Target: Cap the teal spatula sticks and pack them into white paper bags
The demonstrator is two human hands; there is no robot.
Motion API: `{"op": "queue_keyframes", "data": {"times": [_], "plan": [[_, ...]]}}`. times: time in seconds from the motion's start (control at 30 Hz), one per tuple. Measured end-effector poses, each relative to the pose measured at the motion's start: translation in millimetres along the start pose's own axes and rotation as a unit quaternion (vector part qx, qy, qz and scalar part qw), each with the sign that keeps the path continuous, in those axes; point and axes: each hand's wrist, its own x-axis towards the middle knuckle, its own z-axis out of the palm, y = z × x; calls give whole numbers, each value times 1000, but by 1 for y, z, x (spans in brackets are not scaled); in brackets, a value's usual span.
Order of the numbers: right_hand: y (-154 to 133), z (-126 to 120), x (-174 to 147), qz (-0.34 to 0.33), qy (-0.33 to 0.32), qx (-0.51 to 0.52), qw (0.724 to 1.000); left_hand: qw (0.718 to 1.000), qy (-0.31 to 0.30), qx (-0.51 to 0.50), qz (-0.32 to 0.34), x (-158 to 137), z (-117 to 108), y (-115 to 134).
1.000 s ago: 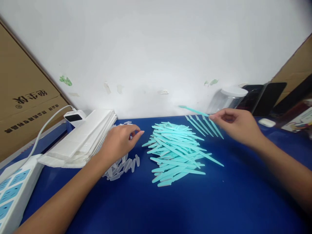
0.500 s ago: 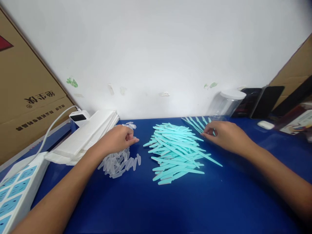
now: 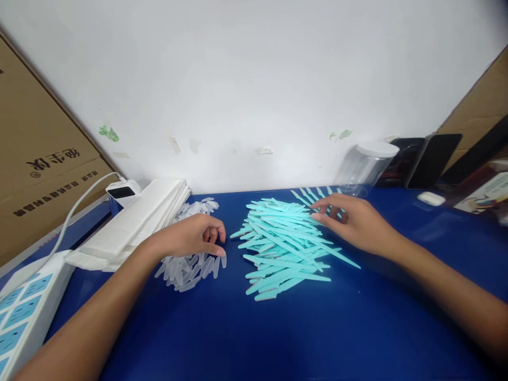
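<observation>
A heap of turquoise eyebrow razors (image 3: 286, 248) lies in the middle of the blue table. My right hand (image 3: 349, 217) is at the heap's upper right edge, thumb and forefinger apart around the razor ends, with no razor plainly gripped. Behind it, several more turquoise razors (image 3: 307, 197) are laid out in a row, partly covered by the hand. Small clear plastic caps (image 3: 186, 272) are piled to the left. My left hand (image 3: 198, 235) hovers over them, fingers curled and thumb apart, its thumb tip at a cap (image 3: 224, 260) on the pile's right edge.
White flat packets (image 3: 135, 211) are stacked at the left, beside a power strip (image 3: 29, 296) and a small white device (image 3: 123, 191) with a cable. A clear lidded jar (image 3: 363, 169), a dark phone (image 3: 434, 159) and a white earphone case (image 3: 431, 199) stand or lie back right.
My right hand has moved left from the row of razors to the heap, its fingers parting. My left hand has come down toward the nearer caps, and its pinch has loosened.
</observation>
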Motion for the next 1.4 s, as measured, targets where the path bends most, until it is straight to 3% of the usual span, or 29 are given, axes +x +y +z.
{"op": "queue_keyframes", "data": {"times": [0.23,0.5,0.67,0.87,1.13,1.4], "plan": [[-5,6,-1,-40,-12,27,999,1000,-19,-11,21,-1,0,10],[-10,-2,-4,-7,54,45,998,999,-39,23,20,-1,0,10],[-13,-3,-5,11,56,68,996,999,-29,28,12,-4,2,8],[-18,-4,-4,23,48,90,995,996,70,-29,52,-3,-5,5],[-27,-5,-4,28,21,129,991,968,189,-127,103,1,-2,14],[-28,-6,-4,33,26,133,990,975,157,-125,92,-1,2,19]]}}
